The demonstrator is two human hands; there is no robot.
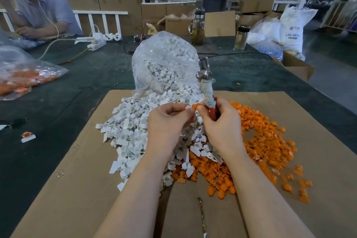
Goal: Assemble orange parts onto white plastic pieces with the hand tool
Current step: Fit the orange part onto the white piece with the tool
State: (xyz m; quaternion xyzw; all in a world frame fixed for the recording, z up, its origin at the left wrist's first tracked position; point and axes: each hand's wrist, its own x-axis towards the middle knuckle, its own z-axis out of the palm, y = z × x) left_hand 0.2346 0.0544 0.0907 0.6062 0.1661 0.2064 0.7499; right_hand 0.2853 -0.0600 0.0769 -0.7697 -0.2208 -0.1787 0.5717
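A heap of white pieces (133,131) is lying on the plain brown cardboard sheet (81,179), with a bright orange heap of parts (266,145) lying on that sheet to the right of the white heap. Beyond the cardboard, a dark green cloth (48,102) is covering the table, and a hand tool (207,91) is showing a silver head, whitish wrapping and a red handle.

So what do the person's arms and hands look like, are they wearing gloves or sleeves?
No gloves and no sleeves in view. The left hand and the right hand are both bare, and both forearms are bare right down to the bottom edge of the picture. No watch, ring, bracelet or cable shows on either wrist. The fingernails look short and plain.
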